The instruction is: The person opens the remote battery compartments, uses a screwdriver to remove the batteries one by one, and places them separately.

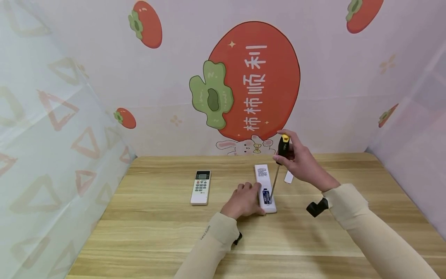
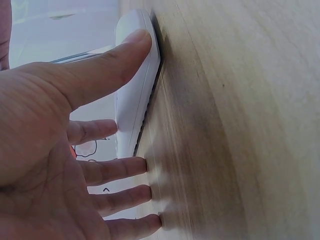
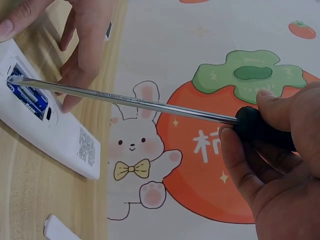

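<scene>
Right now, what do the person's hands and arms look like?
Left hand and right hand are bare. The left sleeve and right sleeve are long and beige; small dark lettering marks the left one. A black device shows beside each sleeve.

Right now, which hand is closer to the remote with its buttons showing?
Left. The left hand is right of that remote; the right hand is farther right, holding the screwdriver.

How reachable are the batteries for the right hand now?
Probably yes: the right hand holds a screwdriver, tip at the batteries, which lie uncovered; the left hand touches the remote without covering them.
</scene>
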`<action>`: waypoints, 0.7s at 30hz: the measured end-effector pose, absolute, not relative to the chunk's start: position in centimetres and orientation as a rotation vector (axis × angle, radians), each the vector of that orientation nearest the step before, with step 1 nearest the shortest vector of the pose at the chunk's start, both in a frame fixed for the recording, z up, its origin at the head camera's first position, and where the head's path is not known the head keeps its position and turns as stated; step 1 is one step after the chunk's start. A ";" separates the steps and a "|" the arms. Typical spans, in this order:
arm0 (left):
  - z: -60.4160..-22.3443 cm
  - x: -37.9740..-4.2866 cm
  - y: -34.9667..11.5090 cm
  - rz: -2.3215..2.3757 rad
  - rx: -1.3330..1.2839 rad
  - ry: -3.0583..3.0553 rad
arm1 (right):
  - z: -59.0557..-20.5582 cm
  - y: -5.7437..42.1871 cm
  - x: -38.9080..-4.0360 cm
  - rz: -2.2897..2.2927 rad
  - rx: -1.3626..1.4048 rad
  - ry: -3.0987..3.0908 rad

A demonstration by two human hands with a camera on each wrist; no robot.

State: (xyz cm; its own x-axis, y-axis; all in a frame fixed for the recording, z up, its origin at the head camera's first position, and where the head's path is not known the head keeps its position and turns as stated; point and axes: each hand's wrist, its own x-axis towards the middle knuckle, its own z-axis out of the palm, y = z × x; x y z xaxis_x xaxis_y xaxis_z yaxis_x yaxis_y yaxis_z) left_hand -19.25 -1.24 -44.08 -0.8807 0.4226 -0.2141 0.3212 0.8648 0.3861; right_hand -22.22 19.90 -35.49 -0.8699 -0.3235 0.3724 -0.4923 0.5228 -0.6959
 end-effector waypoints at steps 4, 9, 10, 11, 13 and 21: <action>-43.9 -19.2 -1.3 0.481 0.577 2.738 | -35.5 19.8 -22.2 1.250 0.702 -2.565; -43.8 -19.2 -1.3 0.463 0.582 2.728 | -35.3 19.7 -22.2 1.228 0.712 -2.575; -43.8 -19.3 -1.3 0.461 0.581 2.727 | -35.2 19.6 -22.2 1.226 0.713 -2.580; -43.8 -19.3 -1.3 0.460 0.581 2.725 | -35.2 19.5 -22.1 1.224 0.714 -2.586; -43.9 -19.3 -1.3 0.458 0.582 2.723 | -35.0 19.4 -22.2 1.213 0.714 -2.596; -43.9 -19.2 -1.4 0.459 0.583 2.723 | -35.1 19.0 -22.7 1.133 0.687 -2.615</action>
